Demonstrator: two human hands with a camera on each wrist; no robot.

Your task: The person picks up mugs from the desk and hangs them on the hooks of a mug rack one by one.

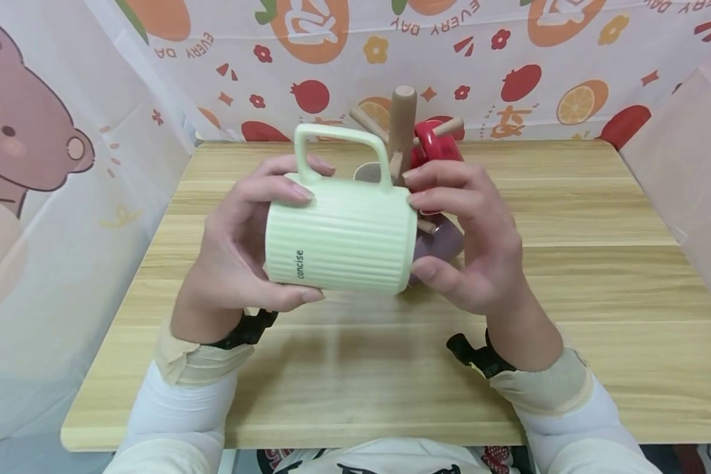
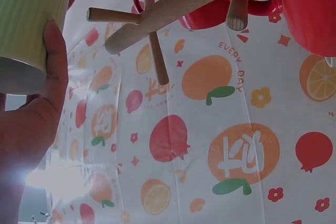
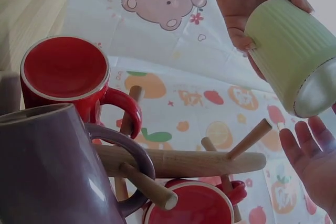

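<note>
A pale green ribbed mug (image 1: 340,237) lies sideways in the air above the table, its handle upward and the word "concise" on its side. My left hand (image 1: 237,240) grips the left end, fingers over the top and thumb below. At the other end is my right hand (image 1: 480,237), fingers and thumb spread loosely around the edge. Fingertips (image 3: 289,137) of that hand come close to the mug's end in the right wrist view; whether they touch is unclear.
Behind the green mug stands a wooden mug tree (image 1: 403,118) with several pegs. Red mugs (image 3: 65,72) and a purple mug (image 3: 52,166) hang on it. Beneath is a wooden table (image 1: 598,283), with a fruit-print cloth (image 1: 343,72) along its back edge.
</note>
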